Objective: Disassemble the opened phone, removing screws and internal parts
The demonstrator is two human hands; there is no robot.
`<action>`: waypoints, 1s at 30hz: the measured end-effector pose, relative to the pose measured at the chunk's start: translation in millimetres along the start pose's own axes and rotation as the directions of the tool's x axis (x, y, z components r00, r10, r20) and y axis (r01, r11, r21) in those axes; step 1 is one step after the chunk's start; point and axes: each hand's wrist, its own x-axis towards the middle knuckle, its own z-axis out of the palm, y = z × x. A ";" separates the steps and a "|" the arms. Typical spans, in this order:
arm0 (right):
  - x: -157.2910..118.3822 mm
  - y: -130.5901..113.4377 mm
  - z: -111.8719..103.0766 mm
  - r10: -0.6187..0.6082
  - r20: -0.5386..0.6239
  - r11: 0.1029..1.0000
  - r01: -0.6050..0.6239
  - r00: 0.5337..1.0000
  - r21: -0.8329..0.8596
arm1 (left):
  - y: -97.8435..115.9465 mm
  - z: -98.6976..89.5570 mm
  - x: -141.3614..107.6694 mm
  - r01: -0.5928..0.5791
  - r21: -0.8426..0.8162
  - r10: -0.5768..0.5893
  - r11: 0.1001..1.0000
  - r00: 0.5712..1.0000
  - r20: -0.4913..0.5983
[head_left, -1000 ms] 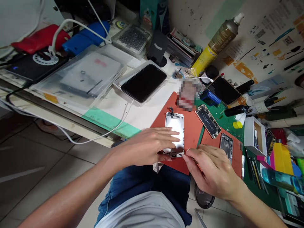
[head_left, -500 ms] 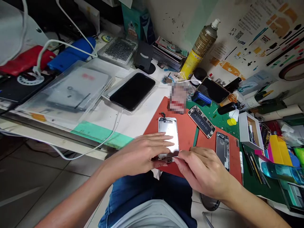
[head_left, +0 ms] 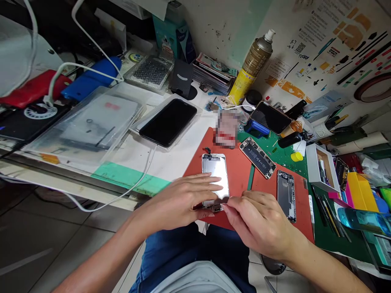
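A phone screen assembly (head_left: 214,167) lies with its shiny silver back up on the red mat (head_left: 238,162). Across its lower half rests my left hand (head_left: 186,199), fingers spread flat and thumb near the bottom edge. My right hand (head_left: 259,219) is at the assembly's lower right corner, thumb and forefinger pinched together; anything between them is too small to make out. To the right lie an opened phone with a battery (head_left: 258,158) and an emptier phone housing (head_left: 286,196).
A black phone (head_left: 168,122) lies on a clear case at the left. Behind the mat stand a spray can (head_left: 252,67) and a propped phone (head_left: 271,117). A white box (head_left: 322,167), thin tools (head_left: 328,211) and a blue bottle (head_left: 363,220) are at the right.
The camera view has shifted slightly. Both hands stay in nearly the same place on the screen assembly, with the right fingertips still at its lower corner.
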 end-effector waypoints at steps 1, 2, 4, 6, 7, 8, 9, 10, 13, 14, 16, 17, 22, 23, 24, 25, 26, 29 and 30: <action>0.1 0.0 0.1 0.006 -0.003 1.000 -0.006 1.000 0.000 | 0.0 0.2 -0.2 -0.001 0.001 0.001 1.000 1.000 -0.004; 0.2 0.0 0.2 0.006 0.002 1.000 -0.006 1.000 0.009 | -0.1 0.5 -0.3 0.001 0.001 -0.001 1.000 1.000 -0.005; -0.1 0.2 0.6 -0.012 0.014 1.000 0.012 1.000 0.022 | -0.1 0.8 -0.2 0.005 -0.004 -0.005 1.000 1.000 -0.002; -1.2 0.5 0.9 -0.016 0.016 1.000 0.015 1.000 0.015 | -0.1 0.9 0.4 0.004 -0.010 -0.004 1.000 1.000 -0.004; -2.0 0.8 1.1 -0.009 0.005 1.000 0.009 1.000 0.006 | -0.1 0.8 0.8 0.003 -0.012 -0.003 1.000 1.000 -0.007; -2.9 1.2 1.2 0.001 -0.009 1.000 -0.001 1.000 0.002 | 0.0 0.8 1.2 0.002 -0.016 -0.002 1.000 1.000 -0.010; -3.7 1.6 1.3 0.008 -0.015 1.000 -0.008 1.000 0.005 | 0.0 0.7 1.6 0.001 -0.020 -0.002 1.000 1.000 -0.013; -4.4 2.1 1.4 0.010 -0.011 1.000 -0.010 1.000 0.016 | 0.1 0.7 1.9 0.002 -0.023 -0.002 1.000 1.000 -0.015; -5.5 3.2 2.0 -0.004 0.012 1.000 0.004 1.000 0.029 | 0.4 0.8 2.4 0.000 -0.037 0.000 0.999 1.000 -0.012; -5.6 3.3 2.3 -0.009 0.016 1.000 0.009 1.000 0.021 | 0.4 0.9 2.3 0.000 -0.042 -0.001 0.999 1.000 -0.009; -5.6 3.2 2.8 -0.017 0.006 1.000 0.017 1.000 -0.004 | 0.2 1.2 2.1 0.004 -0.050 -0.004 0.999 1.000 -0.003; -5.6 3.0 3.0 -0.021 0.000 1.000 0.021 1.000 -0.015 | 0.1 1.4 2.0 0.005 -0.053 -0.005 0.999 1.000 -0.002; -5.5 2.3 4.2 -0.003 -0.029 1.000 0.002 1.000 -0.026 | 0.1 1.7 1.5 -0.002 -0.083 0.000 0.997 1.000 -0.019; -5.4 2.4 4.9 0.007 -0.035 1.000 -0.008 0.999 -0.022 | 0.2 1.7 1.6 -0.003 -0.089 0.001 0.996 1.000 -0.021; -5.5 2.5 5.7 0.014 -0.042 1.000 -0.015 0.999 -0.017 | 0.3 1.7 1.7 -0.004 -0.095 0.002 0.996 1.000 -0.021; -5.6 2.6 6.5 0.018 -0.047 1.000 -0.019 0.999 -0.013 | 0.5 1.7 1.9 -0.006 -0.098 0.004 0.995 1.000 -0.020; -5.9 2.5 7.0 0.019 -0.049 1.000 -0.019 0.999 -0.012 | 0.6 1.5 2.0 -0.008 -0.099 0.006 0.995 1.000 -0.019; -8.6 1.7 4.5 0.018 -0.046 1.000 -0.018 0.999 0.000 | 1.3 -0.3 2.2 0.008 -0.097 -0.009 0.995 1.000 -0.015; -9.9 1.9 1.9 0.025 -0.045 1.000 -0.025 0.999 0.012 | 1.7 -1.1 1.9 0.013 -0.096 -0.014 0.995 1.000 -0.013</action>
